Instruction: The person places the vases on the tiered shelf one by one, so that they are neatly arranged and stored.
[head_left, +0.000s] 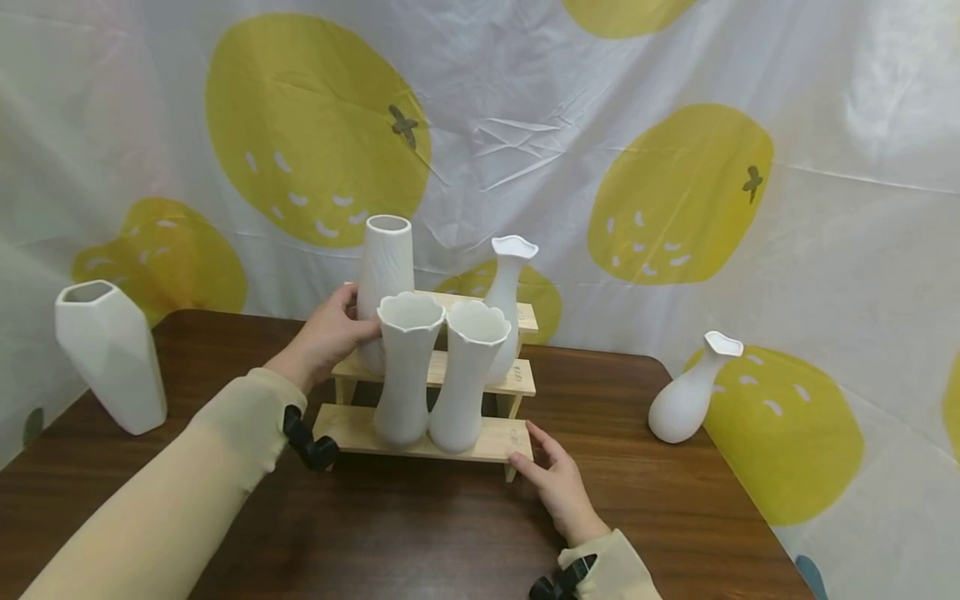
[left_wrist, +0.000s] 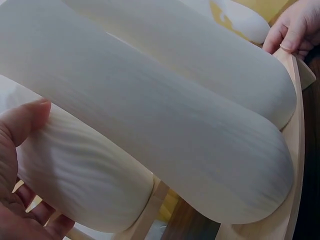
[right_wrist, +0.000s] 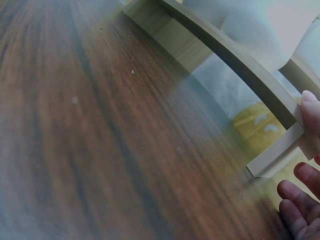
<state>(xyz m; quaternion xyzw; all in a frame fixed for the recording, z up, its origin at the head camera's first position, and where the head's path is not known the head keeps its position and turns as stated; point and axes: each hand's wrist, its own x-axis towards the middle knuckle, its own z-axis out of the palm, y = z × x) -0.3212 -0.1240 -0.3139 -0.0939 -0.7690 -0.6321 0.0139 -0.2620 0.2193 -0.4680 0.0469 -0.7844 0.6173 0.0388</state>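
My left hand [head_left: 326, 335] grips a tall white ribbed vase [head_left: 387, 262] at the left of the middle tier of a three-step wooden stand [head_left: 345, 425]. In the left wrist view its thumb lies on the ribbed side and the fingers curl round behind. With thumb and fingers, my right hand [head_left: 558, 487] holds the right end of the bottom shelf. Two white vases with scalloped rims, one left [head_left: 405, 383] and one right [head_left: 462, 387], stand side by side on that shelf. Behind them, a narrow-necked vase [head_left: 505, 287] with a flared rim stands on the middle tier.
On the brown wooden table [head_left: 360, 533], a faceted white vase [head_left: 112, 358] stands at the far left. A small round-bellied vase [head_left: 684, 404] stands near the right edge. A fruit-printed curtain [head_left: 525, 125] hangs behind the table.
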